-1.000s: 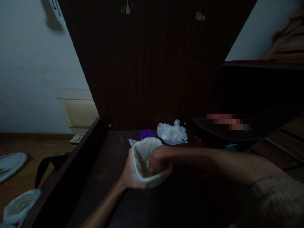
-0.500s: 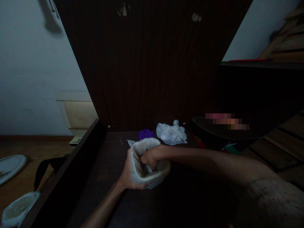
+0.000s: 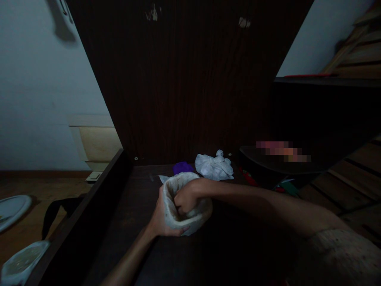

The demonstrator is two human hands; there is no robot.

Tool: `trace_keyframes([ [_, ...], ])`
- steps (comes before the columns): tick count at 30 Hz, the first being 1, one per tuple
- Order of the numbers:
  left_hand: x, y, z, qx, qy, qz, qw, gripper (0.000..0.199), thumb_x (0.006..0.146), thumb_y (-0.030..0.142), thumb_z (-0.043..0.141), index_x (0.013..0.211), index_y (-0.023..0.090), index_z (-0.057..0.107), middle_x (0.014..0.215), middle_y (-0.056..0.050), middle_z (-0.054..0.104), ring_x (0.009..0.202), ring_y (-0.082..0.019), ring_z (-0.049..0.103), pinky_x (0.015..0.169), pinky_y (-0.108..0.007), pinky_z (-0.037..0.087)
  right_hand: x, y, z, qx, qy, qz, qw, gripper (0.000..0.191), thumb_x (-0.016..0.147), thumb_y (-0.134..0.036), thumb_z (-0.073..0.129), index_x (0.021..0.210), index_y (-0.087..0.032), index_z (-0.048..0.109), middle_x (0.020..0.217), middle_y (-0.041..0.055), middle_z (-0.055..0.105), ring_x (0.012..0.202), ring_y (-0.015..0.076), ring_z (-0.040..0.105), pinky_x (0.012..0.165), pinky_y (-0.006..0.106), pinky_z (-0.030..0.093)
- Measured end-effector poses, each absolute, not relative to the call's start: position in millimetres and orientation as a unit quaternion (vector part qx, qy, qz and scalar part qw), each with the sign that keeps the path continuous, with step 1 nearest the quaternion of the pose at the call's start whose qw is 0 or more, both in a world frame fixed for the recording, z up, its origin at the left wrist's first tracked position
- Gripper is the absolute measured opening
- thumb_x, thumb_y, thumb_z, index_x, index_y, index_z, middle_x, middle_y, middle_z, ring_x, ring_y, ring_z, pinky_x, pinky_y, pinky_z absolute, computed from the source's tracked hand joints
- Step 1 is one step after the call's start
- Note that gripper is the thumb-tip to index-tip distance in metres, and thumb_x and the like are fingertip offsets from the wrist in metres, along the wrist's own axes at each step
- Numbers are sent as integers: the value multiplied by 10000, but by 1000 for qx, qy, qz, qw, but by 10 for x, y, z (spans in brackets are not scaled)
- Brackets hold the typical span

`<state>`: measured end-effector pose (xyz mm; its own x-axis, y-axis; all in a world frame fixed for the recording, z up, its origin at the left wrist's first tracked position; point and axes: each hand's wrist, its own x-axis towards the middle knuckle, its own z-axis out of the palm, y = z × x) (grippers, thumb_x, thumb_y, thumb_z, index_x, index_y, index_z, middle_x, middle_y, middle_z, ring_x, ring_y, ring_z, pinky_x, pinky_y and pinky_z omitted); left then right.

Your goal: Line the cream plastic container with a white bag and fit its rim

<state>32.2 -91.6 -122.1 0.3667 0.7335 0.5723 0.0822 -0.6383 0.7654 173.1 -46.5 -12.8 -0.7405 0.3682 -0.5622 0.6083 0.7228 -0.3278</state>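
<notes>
A whitish, deep bowl-like container [image 3: 195,227] with a thick, uneven rim is tilted toward me over the dark surface. My left hand [image 3: 162,218] grips its left side, thumb along the near wall. Down inside the opening is my right hand [image 3: 189,196], fingers curled near the brownish inner wall. Its fingertips are hidden, and what they may hold cannot be made out. Just behind the container lie a purple item [image 3: 182,167] and a knotted white plastic bag [image 3: 214,166]. A pale scrap [image 3: 162,178] pokes out at the container's back left.
A tall dark wooden panel [image 3: 190,87] rises at the back, and a raised side board [image 3: 80,214] bounds the left. Beyond it, a white tub [image 3: 22,262] and a white round lid-like object [image 3: 13,210] are low on the left. Dark furniture [image 3: 321,119] stands at right.
My right hand has shifted slightly inside the container, with its fingers now more tucked out of sight. The left hand keeps its grip; the view has drifted slightly.
</notes>
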Motion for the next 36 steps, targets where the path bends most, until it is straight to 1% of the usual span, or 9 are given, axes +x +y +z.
trace_keyframes([
  [8, 320, -928, -1180, 760, 269, 497, 321, 1209, 516, 538, 862, 1502, 234, 232, 1429, -159, 476, 1310, -479, 496, 1100, -630, 447, 1572, -533, -90, 250, 821, -289, 423, 242, 786, -138, 661, 550, -152, 610, 679, 42, 673, 795, 254, 696, 655, 308, 560],
  [12, 323, -920, -1201, 762, 267, 501, 311, 1198, 487, 504, 881, 1489, 249, 274, 1398, -150, 511, 1292, -468, 515, 1089, -632, 456, 1747, -564, 210, 249, 892, -271, 263, 121, 846, -154, 653, 759, -124, 732, 780, 68, 734, 790, 227, 706, 711, 291, 554],
  [16, 338, -928, -1218, 753, 252, 508, 332, 1188, 502, 465, 889, 1489, 278, 255, 1402, -150, 481, 1301, -459, 498, 1107, -676, 406, 2287, -617, 701, 266, 921, -259, 117, 330, 1004, -195, 446, 1230, -93, 664, 1235, 113, 704, 1121, 191, 651, 964, 281, 479],
  [21, 339, -958, -1207, 742, 262, 502, 358, 1207, 505, 459, 904, 1490, 251, 238, 1439, -175, 441, 1352, -460, 434, 1144, -674, 356, 3258, -845, 836, 417, 853, -303, -85, 384, 986, -437, 464, 1017, -144, 710, 985, 48, 731, 943, 188, 663, 873, 299, 484],
  [23, 340, -959, -1195, 741, 258, 502, 363, 1196, 511, 455, 898, 1484, 235, 239, 1437, -182, 443, 1351, -454, 442, 1145, -667, 355, 3612, -972, 662, 485, 810, -324, -59, 442, 950, -531, 472, 946, -157, 709, 918, 50, 715, 888, 208, 655, 809, 318, 499],
  [25, 342, -955, -1187, 739, 254, 505, 366, 1179, 513, 461, 893, 1474, 218, 256, 1424, -183, 457, 1334, -441, 467, 1138, -651, 374, 3896, -1100, 396, 539, 774, -332, -11, 502, 857, -596, 587, 1085, -163, 702, 1075, 98, 711, 982, 259, 657, 856, 366, 517],
  [27, 340, -948, -1187, 736, 256, 508, 367, 1168, 505, 461, 891, 1463, 198, 276, 1402, -181, 476, 1316, -431, 487, 1133, -637, 388, 4092, -1213, 88, 583, 752, -307, 22, 738, 733, -604, 718, 1329, -183, 610, 1361, 158, 606, 1227, 334, 579, 1025, 439, 468],
  [31, 322, -940, -1195, 739, 261, 506, 361, 1171, 485, 424, 898, 1455, 198, 282, 1372, -174, 493, 1292, -424, 505, 1132, -636, 393, 4251, -1354, -443, 626, 720, -289, 79, 1293, 528, -586, 843, 1597, -159, 254, 1679, 194, 120, 1542, 394, 123, 1239, 511, 195],
  [36, 311, -936, -1202, 743, 259, 500, 362, 1163, 489, 410, 891, 1452, 204, 273, 1374, -180, 482, 1304, -428, 482, 1139, -644, 369, 4261, -1356, -741, 625, 725, -285, 43, 1351, 529, -506, 851, 1614, -116, 146, 1674, 216, 106, 1547, 367, 113, 1252, 483, 164],
])
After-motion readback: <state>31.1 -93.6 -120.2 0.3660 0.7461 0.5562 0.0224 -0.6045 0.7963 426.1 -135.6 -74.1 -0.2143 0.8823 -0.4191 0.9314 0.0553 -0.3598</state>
